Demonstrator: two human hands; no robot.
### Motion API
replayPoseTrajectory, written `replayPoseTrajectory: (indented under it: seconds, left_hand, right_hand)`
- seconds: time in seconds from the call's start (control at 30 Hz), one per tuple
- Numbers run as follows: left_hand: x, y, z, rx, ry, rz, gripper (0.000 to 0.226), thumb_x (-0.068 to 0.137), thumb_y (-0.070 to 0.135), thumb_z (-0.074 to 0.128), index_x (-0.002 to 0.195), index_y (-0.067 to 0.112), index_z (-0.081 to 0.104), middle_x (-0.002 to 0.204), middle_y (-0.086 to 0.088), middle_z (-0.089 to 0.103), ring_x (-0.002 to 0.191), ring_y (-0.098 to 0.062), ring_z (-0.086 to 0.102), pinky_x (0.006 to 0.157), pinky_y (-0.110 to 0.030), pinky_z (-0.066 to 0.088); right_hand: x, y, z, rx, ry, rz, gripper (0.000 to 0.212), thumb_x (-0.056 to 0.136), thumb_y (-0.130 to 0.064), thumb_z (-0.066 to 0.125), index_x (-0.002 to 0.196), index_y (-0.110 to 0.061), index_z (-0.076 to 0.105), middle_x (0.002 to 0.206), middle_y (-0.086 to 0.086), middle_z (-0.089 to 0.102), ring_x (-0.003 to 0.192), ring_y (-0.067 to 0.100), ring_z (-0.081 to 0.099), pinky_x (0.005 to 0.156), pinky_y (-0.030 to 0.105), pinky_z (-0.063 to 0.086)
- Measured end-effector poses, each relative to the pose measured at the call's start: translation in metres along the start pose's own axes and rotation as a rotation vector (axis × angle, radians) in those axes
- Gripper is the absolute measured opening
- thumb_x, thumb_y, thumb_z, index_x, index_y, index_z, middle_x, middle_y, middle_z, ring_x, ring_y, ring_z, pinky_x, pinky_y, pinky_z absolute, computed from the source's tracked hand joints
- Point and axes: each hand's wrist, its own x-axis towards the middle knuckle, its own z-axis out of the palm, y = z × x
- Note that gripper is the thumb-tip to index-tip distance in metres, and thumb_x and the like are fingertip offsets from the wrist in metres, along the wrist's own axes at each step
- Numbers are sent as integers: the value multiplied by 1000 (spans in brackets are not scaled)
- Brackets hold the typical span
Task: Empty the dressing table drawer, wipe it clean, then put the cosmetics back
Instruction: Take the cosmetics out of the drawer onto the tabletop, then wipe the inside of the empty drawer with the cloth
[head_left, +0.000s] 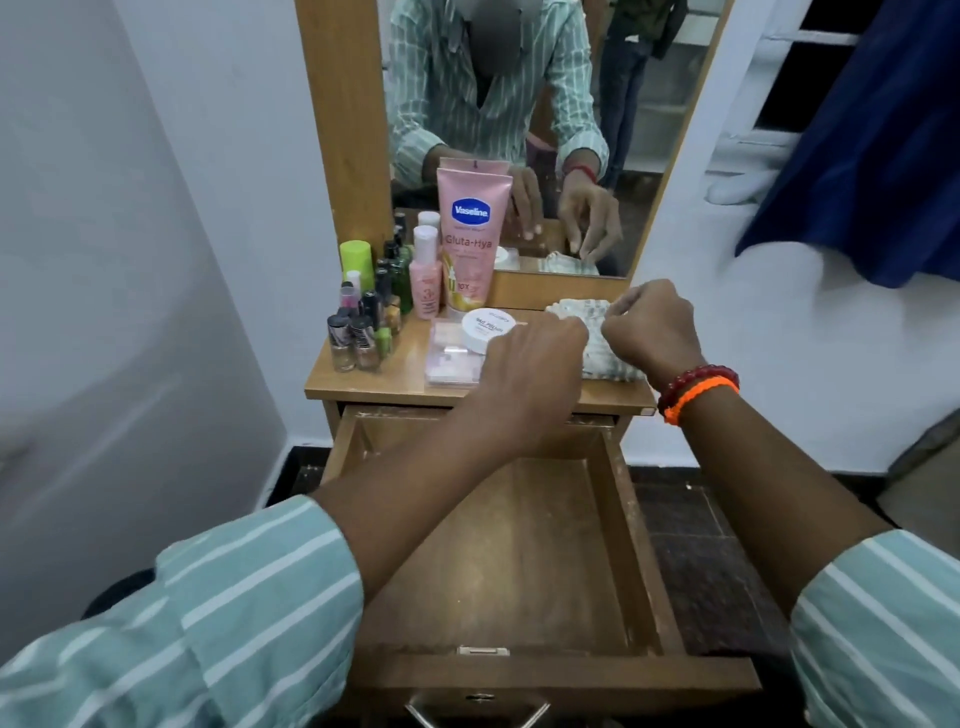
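The wooden drawer (613, 519) is pulled out below the tabletop, and its inside is bare with pale dusty marks. A crumpled white cloth (576, 310) lies on the right of the dressing table top (384, 379). My right hand (652, 327) is closed in a pinch on the cloth's upper edge. My left hand (530, 364) reaches over the drawer with its fingers curled down on the cloth's left edge, so its grip is hidden. A pink Vaseline tube (470, 234), a small pink bottle (426, 275), a white round jar (485, 328) on a clear flat case (449, 361), and several nail polish bottles (358, 332) stand on the left.
The mirror (519, 130) behind the tabletop reflects my hands and another person standing farther back. A white wall closes in on the left. A dark blue cloth (872, 156) hangs at the upper right. The drawer's metal handle (478, 709) is at the bottom edge.
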Motion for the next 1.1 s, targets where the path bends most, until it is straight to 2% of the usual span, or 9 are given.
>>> replayPoseTrajectory:
  seconds: [0.2, 0.43, 0.6, 0.63, 0.73, 0.83, 0.93, 1.03, 1.1]
  left_hand:
    - [21, 18, 32, 158, -80, 88, 27, 97, 17, 61, 124, 14, 61, 121, -13, 60, 95, -28, 64, 62, -33, 33]
    - [21, 23, 27, 127, -76, 132, 17, 97, 7, 55, 113, 8, 61, 114, -16, 58, 95, -32, 62, 64, -34, 33]
    - [-20, 44, -3, 28, -60, 147, 13, 96, 10, 56, 108, 11, 61, 110, -14, 56, 93, -30, 60, 64, -34, 34]
    - [-33, 48, -5, 13, -60, 156, 13, 98, 11, 54, 108, 11, 62, 108, -13, 55, 90, -29, 60, 63, -35, 35]
    - [-83, 60, -6, -50, -96, 197, 13, 99, 14, 51, 105, 11, 63, 103, -10, 52, 83, -28, 59, 62, -38, 46]
    - [-125, 66, 10, -47, -189, 250, 13, 95, 15, 55, 99, 11, 67, 99, -11, 57, 78, -30, 62, 56, -33, 38]
    - [-149, 66, 26, -62, -254, 237, 14, 92, 16, 55, 95, 12, 68, 95, -10, 58, 76, -30, 64, 54, -32, 35]
    - [-155, 52, 40, -143, -333, 183, 22, 93, 21, 42, 103, 15, 61, 106, -6, 54, 90, -27, 58, 65, -36, 41]
    - [-152, 42, 37, -282, -351, 153, 17, 92, 27, 51, 98, 19, 65, 103, 1, 59, 87, -19, 59, 70, -36, 52]
  right_hand:
    - [12, 38, 7, -51, -92, 88, 26, 79, -19, 75, 96, -2, 67, 91, 16, 67, 84, 32, 67, 53, 26, 41]
    - [13, 44, -2, 11, -66, 121, 18, 79, -9, 68, 94, 2, 67, 85, 18, 66, 76, 29, 66, 49, 26, 40]
    - [-46, 48, -49, 146, -100, 96, 14, 75, -6, 65, 77, 7, 70, 69, 25, 65, 59, 26, 59, 50, 30, 42]
    - [-63, 53, -58, 164, -113, 90, 13, 76, -6, 66, 71, 5, 70, 64, 22, 65, 56, 24, 57, 51, 31, 42]
    - [-126, 72, -81, 184, -153, 103, 27, 84, -16, 75, 59, -11, 67, 48, -3, 58, 53, 17, 55, 56, 28, 40]
    - [-174, 97, -80, 88, -219, 176, 18, 88, -26, 76, 73, -16, 73, 65, -2, 69, 64, 17, 66, 58, 29, 48]
    - [-191, 112, -69, 20, -211, 230, 7, 84, -23, 77, 88, -18, 74, 82, -2, 72, 85, 21, 71, 76, 39, 59]
    - [-196, 104, -65, -109, -221, 105, 44, 85, -15, 74, 127, -17, 62, 104, -1, 60, 93, 21, 62, 78, 32, 49]
    - [-194, 95, -59, -217, -235, -2, 66, 84, -11, 67, 147, -22, 51, 113, 5, 50, 100, 25, 57, 83, 34, 49]
